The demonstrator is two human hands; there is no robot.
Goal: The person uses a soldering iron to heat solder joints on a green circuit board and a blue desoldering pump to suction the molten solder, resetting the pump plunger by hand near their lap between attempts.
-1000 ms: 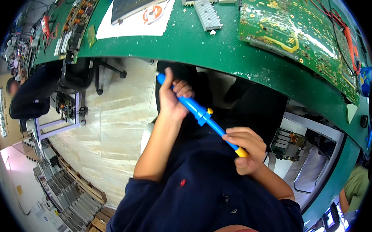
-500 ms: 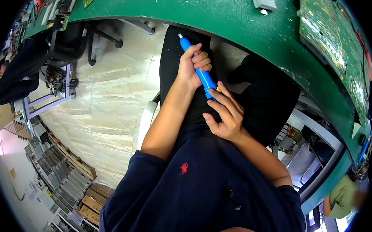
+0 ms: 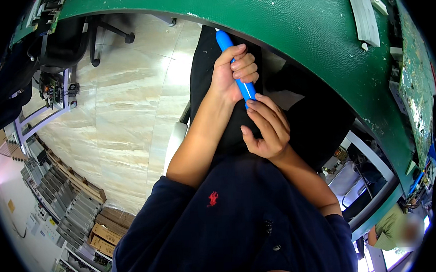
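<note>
A slim blue tool (image 3: 246,89) slants, partly covered.

Electronics workshop with circuit boards (image 3: 417,78)

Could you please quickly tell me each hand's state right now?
Left hand: closed around the blue tubular tool.
Right hand: partly open at the tool's lower visible end; whether it grips cannot be told.

I face a green workbench (image 3: 301,45); below its near edge I see pale, shiny marbled floor tiles (image 3: 124,106), a black wheeled chair (image 3: 67,48) beside its left part, and, well apart from it, cardboard boxes (image 3: 105,233) and a pale wall (image 3: 25,241).
</note>
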